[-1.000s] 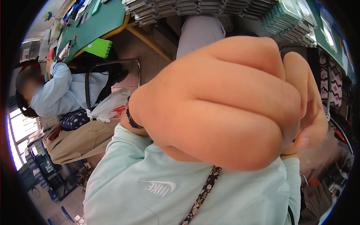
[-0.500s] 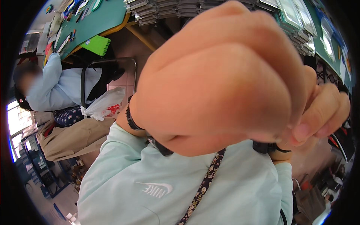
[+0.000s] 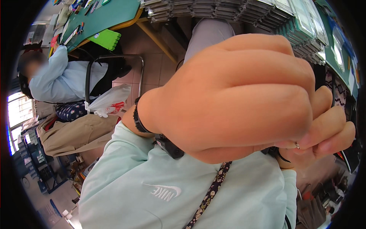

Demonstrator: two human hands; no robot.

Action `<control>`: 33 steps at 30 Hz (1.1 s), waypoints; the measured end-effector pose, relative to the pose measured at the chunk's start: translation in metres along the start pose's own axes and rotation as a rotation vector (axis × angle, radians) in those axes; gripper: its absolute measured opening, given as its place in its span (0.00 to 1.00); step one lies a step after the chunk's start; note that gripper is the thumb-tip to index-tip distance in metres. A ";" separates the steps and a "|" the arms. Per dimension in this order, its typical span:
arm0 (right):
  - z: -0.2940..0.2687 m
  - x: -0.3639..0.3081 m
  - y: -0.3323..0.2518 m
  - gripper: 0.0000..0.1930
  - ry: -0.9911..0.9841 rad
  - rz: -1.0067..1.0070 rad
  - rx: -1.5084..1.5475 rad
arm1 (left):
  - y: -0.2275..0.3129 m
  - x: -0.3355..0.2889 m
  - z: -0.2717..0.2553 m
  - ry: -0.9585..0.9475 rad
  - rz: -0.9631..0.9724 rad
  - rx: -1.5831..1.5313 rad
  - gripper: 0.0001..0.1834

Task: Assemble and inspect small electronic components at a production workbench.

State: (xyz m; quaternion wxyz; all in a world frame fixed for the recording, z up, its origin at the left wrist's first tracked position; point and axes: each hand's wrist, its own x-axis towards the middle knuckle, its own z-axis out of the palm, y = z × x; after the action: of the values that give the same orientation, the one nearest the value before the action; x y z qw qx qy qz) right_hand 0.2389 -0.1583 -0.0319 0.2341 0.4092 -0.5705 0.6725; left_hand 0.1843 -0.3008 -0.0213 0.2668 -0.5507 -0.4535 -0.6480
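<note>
My left hand (image 3: 232, 95) fills the middle of the view, close up. Its back faces me and the fingers are curled closed; the thumb side runs along the lower edge. Partly behind it at the right is my right hand (image 3: 329, 129), fingers bent inward and closed. The fingertips of both hands come together around a tiny shiny metal bit (image 3: 297, 145), too small to name. Whatever else lies inside the curled fingers is hidden. A black band (image 3: 139, 116) circles my left wrist, and dark straps show at both wrists.
Stacks of clear plastic cases (image 3: 213, 9) stand at the top, with more at the right on a green table. Another green table (image 3: 103, 19) is at upper left, where a person in light blue (image 3: 82, 80) sits. A white plastic bag (image 3: 112, 100) hangs by a chair.
My hands have shifted a little lower in the view, and the shiny bit between the fingertips now shows. More of a grey-clad leg appears behind them. The surroundings have slid slightly to the right.
</note>
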 end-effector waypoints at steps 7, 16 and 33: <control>-0.004 0.001 -0.014 0.17 -0.024 0.037 -0.066 | 0.004 0.002 -0.012 -0.181 -0.075 0.028 0.06; -0.006 0.007 -0.020 0.20 -0.113 0.064 -0.196 | 0.002 0.001 -0.023 -0.204 -0.102 0.051 0.06; -0.006 0.012 -0.029 0.28 -0.147 0.160 -0.305 | 0.013 0.004 -0.032 -0.256 -0.145 0.045 0.06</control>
State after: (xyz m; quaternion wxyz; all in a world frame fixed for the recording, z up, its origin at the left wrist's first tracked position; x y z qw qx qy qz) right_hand 0.2533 -0.1473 -0.0053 0.1968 0.3702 -0.7120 0.5633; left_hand 0.1797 -0.3341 -0.0131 0.1718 -0.5885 -0.5368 -0.5796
